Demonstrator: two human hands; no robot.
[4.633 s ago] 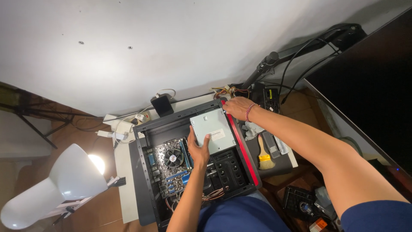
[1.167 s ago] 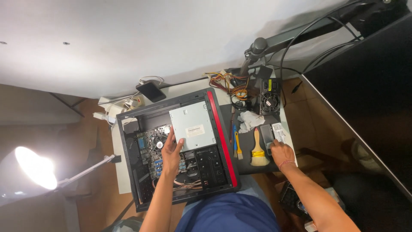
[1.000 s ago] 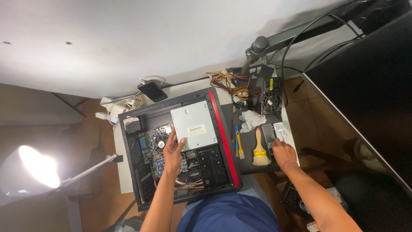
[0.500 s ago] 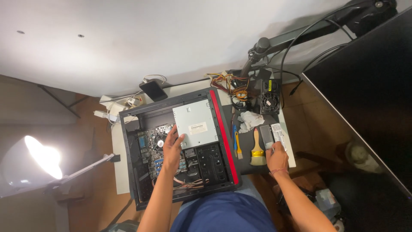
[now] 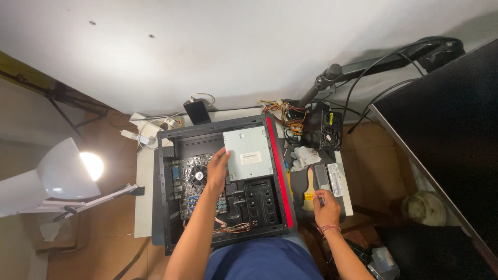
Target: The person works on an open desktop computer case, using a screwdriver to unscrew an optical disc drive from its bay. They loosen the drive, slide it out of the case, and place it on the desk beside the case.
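Note:
An open black computer case point(image 5: 167, 207) with a red front stripe lies on its side on a small table. Inside are a silver drive cage point(image 5: 250, 153), a motherboard with a round fan point(image 5: 197, 176) and loose wires point(image 5: 236, 227). My left hand point(image 5: 218, 168) rests flat inside the case, fingertips at the left edge of the drive cage, holding nothing. My right hand point(image 5: 326, 207) is on the black mat point(image 5: 296, 179) to the right of the case. Its curled fingers sit beside the yellow-banded head of a wooden brush point(image 5: 309, 185); whether they pinch anything is unclear.
A crumpled white cloth point(image 5: 305, 155), a grey block point(image 5: 322, 177) and a white strip point(image 5: 336, 179) lie on the mat. A power supply point(image 5: 324, 129) with bundled cables point(image 5: 288, 115) sits behind. A lit lamp point(image 5: 57, 176) stands left, a dark monitor point(image 5: 446, 135) on an arm point(image 5: 363, 62) right.
My right hand left the top of the case, dropped to the mat on the right, then slid toward the brush. My left hand stays inside the case.

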